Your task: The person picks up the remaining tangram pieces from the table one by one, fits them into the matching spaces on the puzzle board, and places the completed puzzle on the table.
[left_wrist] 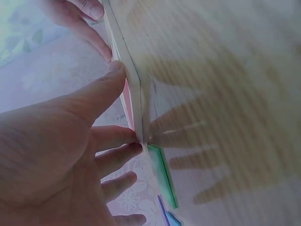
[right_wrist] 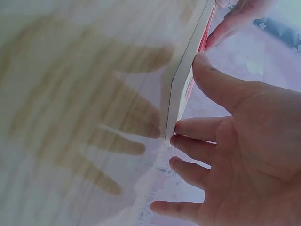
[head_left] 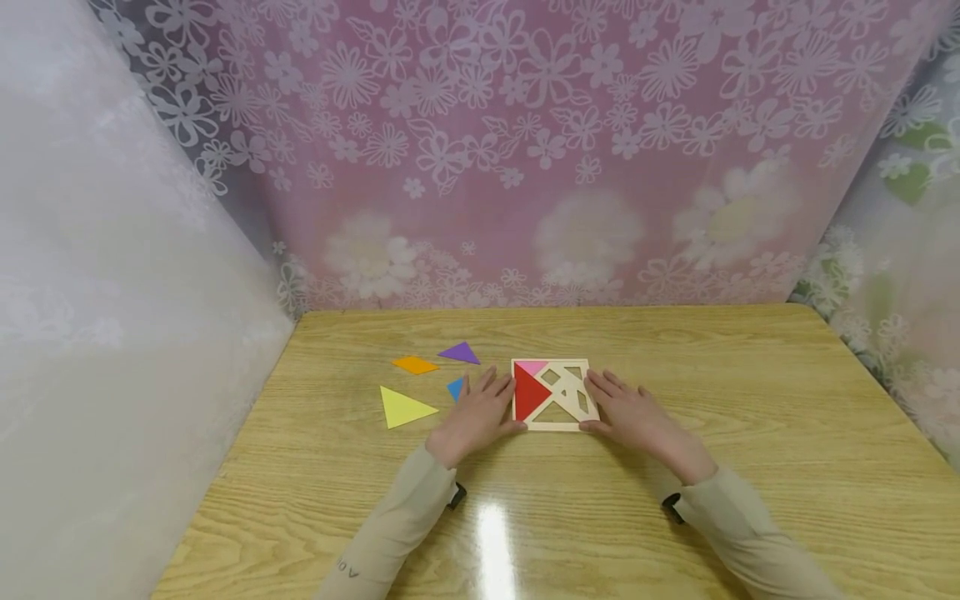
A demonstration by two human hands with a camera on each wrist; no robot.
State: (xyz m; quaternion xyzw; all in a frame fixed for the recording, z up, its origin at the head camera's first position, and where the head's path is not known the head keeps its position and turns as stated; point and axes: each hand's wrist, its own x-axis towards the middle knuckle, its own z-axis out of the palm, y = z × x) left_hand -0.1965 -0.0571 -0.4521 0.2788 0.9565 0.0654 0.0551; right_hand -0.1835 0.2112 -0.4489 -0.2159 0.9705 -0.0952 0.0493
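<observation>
A light wooden tangram board [head_left: 555, 427] lies flat between the two hands. A large red triangle [head_left: 529, 392] fills its left recess and a pink triangle [head_left: 533, 367] sits at the top; the other recesses show bare. My left hand [head_left: 475, 414] touches the board's left side with spread, nearly straight fingers, its thumb by the near corner. Opposite it, my right hand [head_left: 637, 421] touches the right side with thumb and fingertips. Partly covered by the left hand is a blue piece [head_left: 455, 388]. In the left wrist view, a green piece [left_wrist: 163, 176] lies just past the fingertips.
Left of the board lie a yellow triangle [head_left: 403, 408], an orange parallelogram [head_left: 415, 365] and a purple triangle [head_left: 461, 353]. The wood-grain table [head_left: 337, 517] reaches back to a flowered pink curtain [head_left: 480, 167], with pale curtains at both sides.
</observation>
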